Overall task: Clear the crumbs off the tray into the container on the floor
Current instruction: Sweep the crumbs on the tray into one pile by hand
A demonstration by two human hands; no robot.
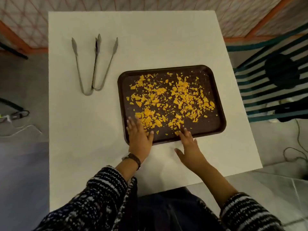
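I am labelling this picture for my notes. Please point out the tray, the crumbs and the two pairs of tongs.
tray (pixel 215 129): head view, bare floor near its right corner.
crumbs (pixel 180 90): head view, dense orange patch right of centre.
tongs (pixel 96 64): head view, dark arm where the pairs cross.

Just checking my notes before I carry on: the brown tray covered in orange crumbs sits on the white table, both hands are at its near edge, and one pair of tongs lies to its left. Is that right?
Not quite: the head view shows two pairs of tongs, not one, lying left of the tray. The rest holds: orange crumbs cover the brown tray on the white table, with the left hand and right hand at its near edge.
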